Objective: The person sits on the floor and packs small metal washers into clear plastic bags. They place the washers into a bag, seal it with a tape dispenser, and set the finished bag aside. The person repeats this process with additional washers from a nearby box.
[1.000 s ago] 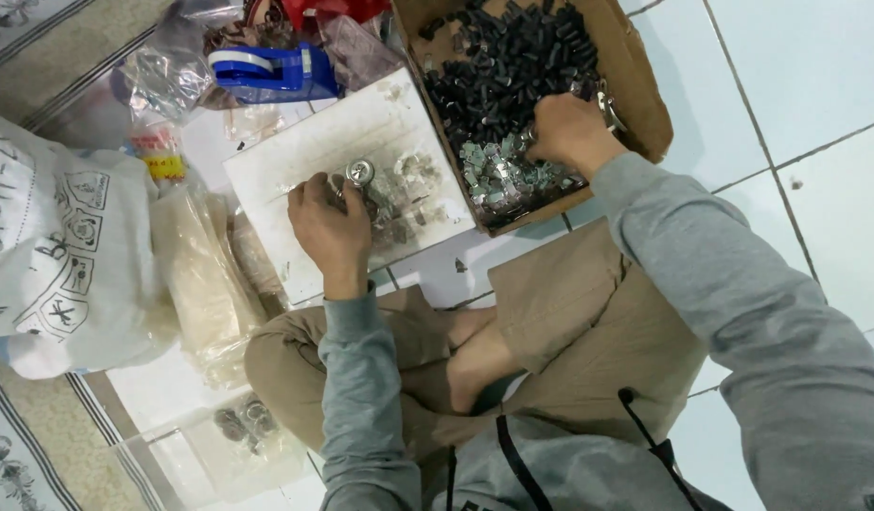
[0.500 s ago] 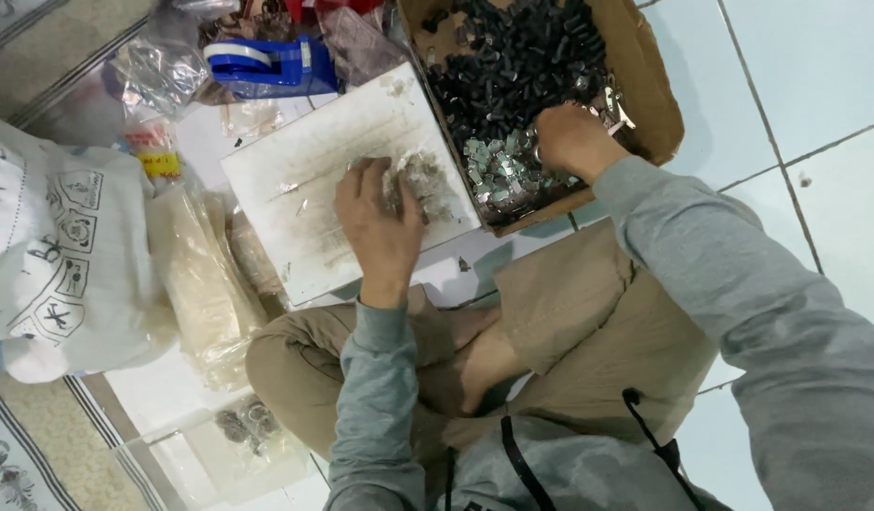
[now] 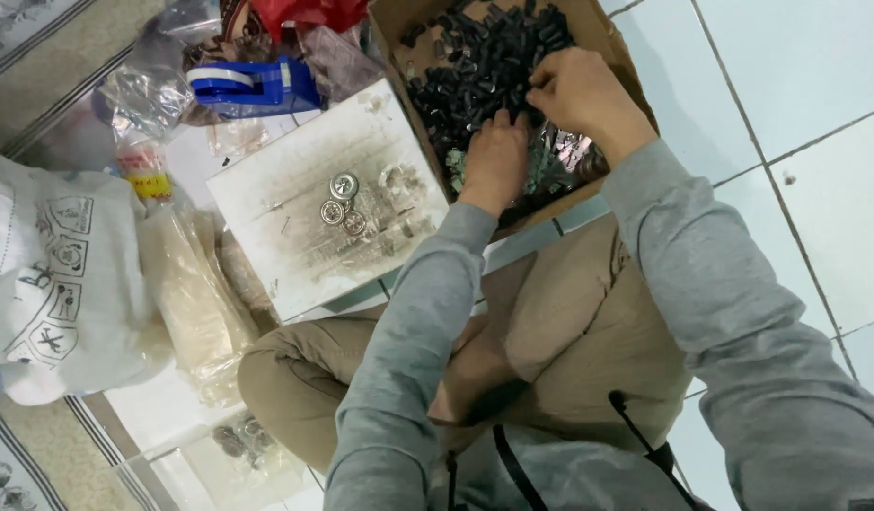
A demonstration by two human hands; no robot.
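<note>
Black small parts [image 3: 484,57] in the cardboard box [image 3: 391,28], upper frame, are being sifted by left hand [image 3: 494,156] and right hand [image 3: 574,90], fingers curled among them, grip unclear.

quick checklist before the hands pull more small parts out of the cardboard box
1. Both hands in the cardboard box: ok. The left hand and right hand rest on the pile of small black parts.
2. Grip on a part: cannot tell. The fingers are curled into the pile and hide what they hold.
3. Shiny metal pieces within reach: ok, they lie in the box's near corner between the wrists.
4. Landing spot free: ok. The white board has bare space around the three round metal discs.
5. Board lies flat: cannot tell; it sits partly on bags.
</note>
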